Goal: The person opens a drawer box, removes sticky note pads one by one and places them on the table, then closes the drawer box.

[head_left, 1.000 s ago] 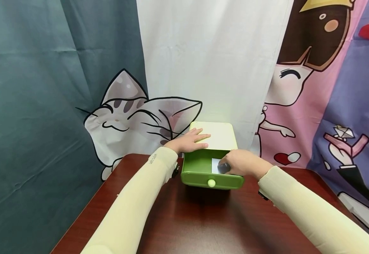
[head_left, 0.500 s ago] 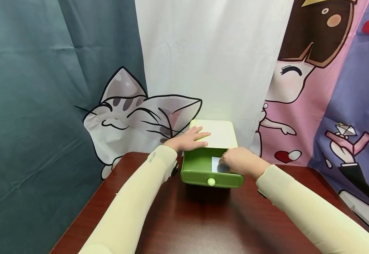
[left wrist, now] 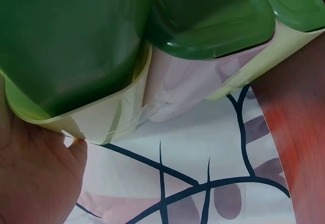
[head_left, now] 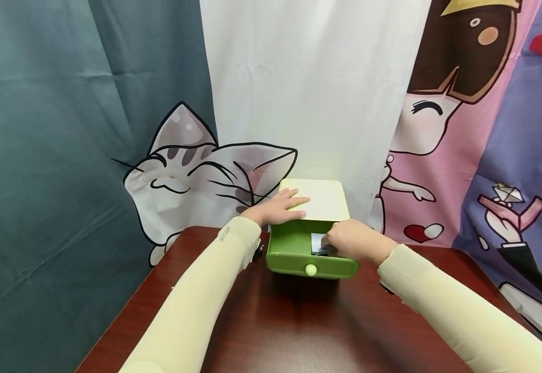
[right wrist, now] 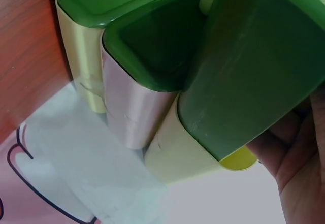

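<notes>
From the head view, we see our left hand (head_left: pixel 277 207), grip spread apart, on the cabinet (head_left: pixel 324 201) top, and our right hand (head_left: pixel 354 240) at the pale card (head_left: pixel 317 242) inside the open drawer (head_left: pixel 289 263); whether that grip clamps the card, we cannot tell. From the left wrist, our left hand touches the cabinet's edge. From the right wrist, the drawer hides our fingertips.

A glossy red-brown table (head_left: pixel 294 331) spreads at 6 o'clock; behind it hangs a printed cloth backdrop (head_left: pixel 317 77), teal at 9, white at 12, purple-blue at 3; a grey-striped cartoon cat (head_left: pixel 173 166) shows toward 9; a brown-haired cartoon figure (head_left: pixel 462 57) on pink at 2.
</notes>
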### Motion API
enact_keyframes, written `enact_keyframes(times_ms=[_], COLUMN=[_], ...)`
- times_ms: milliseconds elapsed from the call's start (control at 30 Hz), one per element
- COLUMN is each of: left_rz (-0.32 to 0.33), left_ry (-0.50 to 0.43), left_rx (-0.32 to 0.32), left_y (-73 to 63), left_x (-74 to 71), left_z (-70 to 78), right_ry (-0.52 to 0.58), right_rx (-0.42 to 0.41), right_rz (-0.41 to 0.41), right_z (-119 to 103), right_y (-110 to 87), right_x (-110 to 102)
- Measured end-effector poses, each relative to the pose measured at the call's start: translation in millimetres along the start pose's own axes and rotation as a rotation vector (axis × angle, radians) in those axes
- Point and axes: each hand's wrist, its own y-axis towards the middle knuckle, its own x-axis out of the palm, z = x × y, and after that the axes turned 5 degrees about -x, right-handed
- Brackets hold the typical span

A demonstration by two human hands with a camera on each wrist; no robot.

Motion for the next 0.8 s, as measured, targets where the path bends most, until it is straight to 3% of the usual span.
enact_keyframes(times_ms=[800], left_rz=[-0.012], left_ry=[0.002], left_rx=[-0.002], left_y=[0.9], left_x=[-0.8], left_z=[-1.5], right_ry=[-0.03], right_rx=[0.028], right_rz=[0.091], right_z=[9.4], right_y=[1.4], right_x=[-14.1])
